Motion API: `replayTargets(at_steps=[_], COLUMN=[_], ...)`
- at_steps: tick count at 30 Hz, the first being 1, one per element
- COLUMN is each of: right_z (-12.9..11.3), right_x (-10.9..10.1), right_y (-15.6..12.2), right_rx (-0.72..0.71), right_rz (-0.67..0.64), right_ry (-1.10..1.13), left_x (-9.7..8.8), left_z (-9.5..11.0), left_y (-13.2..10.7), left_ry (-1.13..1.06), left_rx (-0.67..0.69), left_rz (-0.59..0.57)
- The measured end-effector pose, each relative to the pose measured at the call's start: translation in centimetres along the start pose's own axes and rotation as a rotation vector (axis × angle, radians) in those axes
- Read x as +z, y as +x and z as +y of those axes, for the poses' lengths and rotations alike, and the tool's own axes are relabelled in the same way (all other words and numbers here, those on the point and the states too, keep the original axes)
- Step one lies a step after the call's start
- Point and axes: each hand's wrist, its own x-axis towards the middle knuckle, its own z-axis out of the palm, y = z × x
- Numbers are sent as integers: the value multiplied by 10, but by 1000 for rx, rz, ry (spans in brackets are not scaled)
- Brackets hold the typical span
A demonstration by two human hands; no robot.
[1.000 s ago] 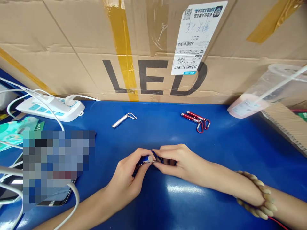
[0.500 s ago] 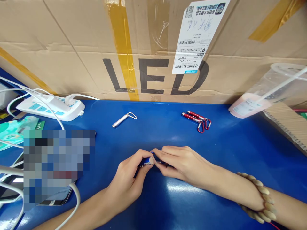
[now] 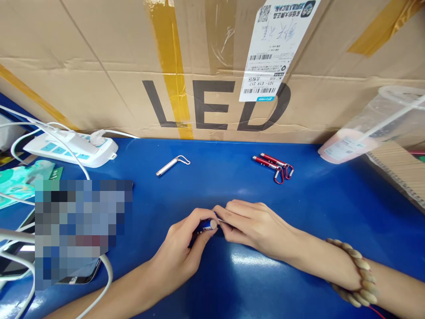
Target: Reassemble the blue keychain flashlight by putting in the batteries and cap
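My left hand is closed around a small blue keychain flashlight, its round silver end facing toward me between thumb and forefinger. My right hand pinches at the same piece from the other side, on what looks like its clip; the fingers mostly hide that part. The two hands nearly meet, just above the blue table. Farther back lies a silver keychain flashlight with a carabiner clip. Two red keychain flashlights with red clips rest side by side on the right.
A large cardboard box walls off the back. On the left are a white power strip, white cables and a phone beside a blurred patch. A plastic cup with a straw stands back right, near a cardboard piece.
Both hands and the blue flashlight have shifted slightly right. The blue loop seen between the hands before is now mostly covered, and a thin edge shows at the right fingertips.
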Motion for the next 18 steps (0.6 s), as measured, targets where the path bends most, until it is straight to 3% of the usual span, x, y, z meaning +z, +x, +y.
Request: replayTargets(at_steps=[6,11,18], right_z=[0,-2,-3], right_x=[1,1,0], right_y=[0,1,0], right_rx=[44,82,87], right_rz=[34,61,92], right_ry=[21,17,-8], left_x=[0,-3,-5], left_z=[3,6,7], left_y=[5,12,13], left_ry=[-219,-420,-499], left_rx=[-225,-396,-434], left_rz=[137,152,131])
